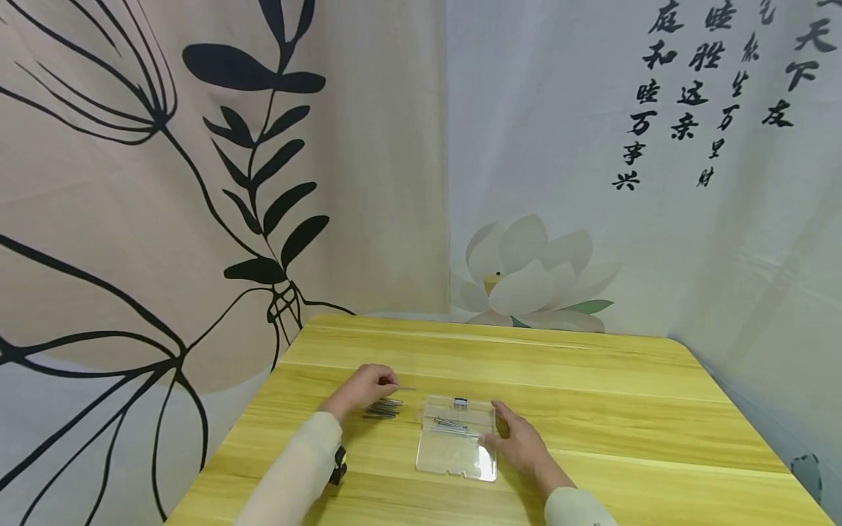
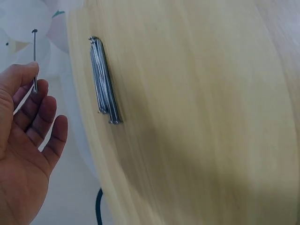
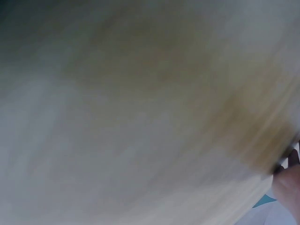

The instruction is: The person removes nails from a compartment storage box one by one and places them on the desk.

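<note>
Between thumb and fingertips, my left hand [image 1: 364, 387] pinches a single nail [image 2: 34, 49], its flat head pointing away from the hand in the left wrist view. Just beside that hand, a bundle of several loose nails [image 1: 383, 409] lies on the table. A clear plastic box [image 1: 454, 459] rests open and flat to the right of them. Some nails [image 1: 451, 424] lie inside its far part. My right hand [image 1: 524, 444] holds the box by its right side, thumb over the edge; in the right wrist view only a bit of the hand [image 3: 287, 183] shows, blurred.
The yellow wood-grain table [image 1: 625, 416] reaches back to a printed curtain [image 1: 381, 183] with plants and writing. A black band [image 1: 338, 466] sits by the left sleeve [image 1: 296, 467]. The table's left edge runs close to the left arm.
</note>
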### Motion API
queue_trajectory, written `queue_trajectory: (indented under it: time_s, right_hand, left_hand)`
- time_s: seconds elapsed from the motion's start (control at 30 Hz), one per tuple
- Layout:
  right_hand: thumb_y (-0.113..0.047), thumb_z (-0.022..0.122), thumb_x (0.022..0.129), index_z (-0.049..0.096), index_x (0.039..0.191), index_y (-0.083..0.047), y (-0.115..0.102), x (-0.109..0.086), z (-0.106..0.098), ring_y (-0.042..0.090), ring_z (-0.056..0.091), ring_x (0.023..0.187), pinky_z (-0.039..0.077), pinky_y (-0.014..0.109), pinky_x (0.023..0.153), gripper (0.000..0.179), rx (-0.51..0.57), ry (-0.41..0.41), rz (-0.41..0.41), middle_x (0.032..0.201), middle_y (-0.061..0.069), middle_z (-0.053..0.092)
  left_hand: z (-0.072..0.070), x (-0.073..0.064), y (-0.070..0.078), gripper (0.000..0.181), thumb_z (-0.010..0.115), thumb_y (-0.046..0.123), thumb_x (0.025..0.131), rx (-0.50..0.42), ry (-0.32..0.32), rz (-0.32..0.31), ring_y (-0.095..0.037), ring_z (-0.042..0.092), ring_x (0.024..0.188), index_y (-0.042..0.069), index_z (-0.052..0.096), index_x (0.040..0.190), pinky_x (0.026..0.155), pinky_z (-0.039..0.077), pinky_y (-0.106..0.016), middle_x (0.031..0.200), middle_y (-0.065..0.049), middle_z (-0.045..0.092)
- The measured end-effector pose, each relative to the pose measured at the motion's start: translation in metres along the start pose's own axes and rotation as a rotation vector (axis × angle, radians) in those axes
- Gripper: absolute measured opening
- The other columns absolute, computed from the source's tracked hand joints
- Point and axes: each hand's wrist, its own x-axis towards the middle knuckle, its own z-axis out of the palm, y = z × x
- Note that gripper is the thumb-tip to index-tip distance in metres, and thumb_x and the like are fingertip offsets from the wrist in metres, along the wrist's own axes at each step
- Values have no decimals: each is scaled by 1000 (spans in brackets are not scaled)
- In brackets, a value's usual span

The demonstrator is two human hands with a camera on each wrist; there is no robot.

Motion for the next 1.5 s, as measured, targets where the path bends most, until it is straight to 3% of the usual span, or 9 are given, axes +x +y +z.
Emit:
queue_trajectory:
  time_s: [0.2, 0.3, 0.9, 1.27, 1.5]
  right_hand:
    - [-39, 74, 89, 38, 152, -10, 1, 1, 0, 50, 36, 135, 26, 66, 107, 78, 3, 4, 3, 145, 20, 49]
    - [-38, 74, 89, 38, 152, -10, 1, 1, 0, 49, 36, 135, 26, 66, 107, 77, 1, 5, -1, 145, 20, 49]
    - [-37, 74, 89, 38, 152, -8, -1, 0, -1, 50, 36, 135, 26, 66, 107, 78, 2, 7, -3, 145, 21, 49]
    - [-37, 74, 89, 39, 152, -8, 0, 0, 0, 50, 37, 134, 27, 66, 107, 78, -1, 8, -7, 144, 21, 49]
    - [-37, 74, 89, 39, 152, -8, 0, 1, 0, 49, 37, 134, 27, 65, 107, 77, -6, 10, -9, 144, 21, 49]
  left_hand:
    - [-3, -4, -10, 13, 59, 9, 101, 8, -1, 28, -14, 49, 71, -1, 67, 98, 63, 43, -30, 83, -9, 62]
    - [-5, -6, -16, 13, 59, 10, 101, 13, 8, 37, -13, 48, 70, 1, 67, 97, 63, 42, -30, 83, -8, 61]
    - [-4, -11, -29, 9, 62, 8, 98, 32, 28, -54, -12, 54, 79, 6, 69, 93, 70, 47, -31, 86, 4, 62]
    - [1, -16, -35, 9, 65, 7, 96, 75, 33, -79, -13, 54, 82, 11, 70, 89, 73, 48, -33, 90, 3, 60]
    - [4, -17, -35, 7, 68, 7, 94, 52, 36, -81, -14, 53, 79, 10, 71, 88, 71, 47, -31, 88, 1, 57]
